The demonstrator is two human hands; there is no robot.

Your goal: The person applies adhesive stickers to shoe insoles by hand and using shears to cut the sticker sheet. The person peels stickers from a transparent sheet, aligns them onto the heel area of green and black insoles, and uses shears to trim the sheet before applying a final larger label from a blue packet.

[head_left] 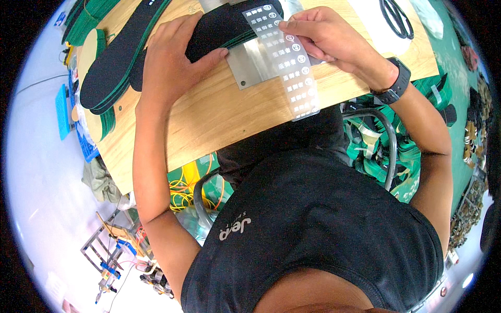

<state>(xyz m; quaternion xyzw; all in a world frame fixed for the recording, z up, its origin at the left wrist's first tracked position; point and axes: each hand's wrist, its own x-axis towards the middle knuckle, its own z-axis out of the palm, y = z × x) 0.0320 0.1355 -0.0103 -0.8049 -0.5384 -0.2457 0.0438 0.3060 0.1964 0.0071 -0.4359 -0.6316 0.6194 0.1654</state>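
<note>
My right hand [334,39] pinches a clear strip of white printed labels [297,78] by its left-hand edge near the top. The strip slants across the table, and its lower end hangs over the near edge. It partly covers a flat metal plate [250,68] and the toe of a black insole [224,31] with a green underside. Over the heel end of that insole lies my left hand [175,57], thumb stretched out to the right and fingers spread away from it. To its left is a pile of long black insoles [112,73] with green edges.
The wooden table [209,120] ends close to my body. More green insoles [96,13] lie at its far left, and a black cord loop [399,18] rests on white sheeting at far right. Below right, a metal chair arm [389,141] stands by heaped green pieces [370,161].
</note>
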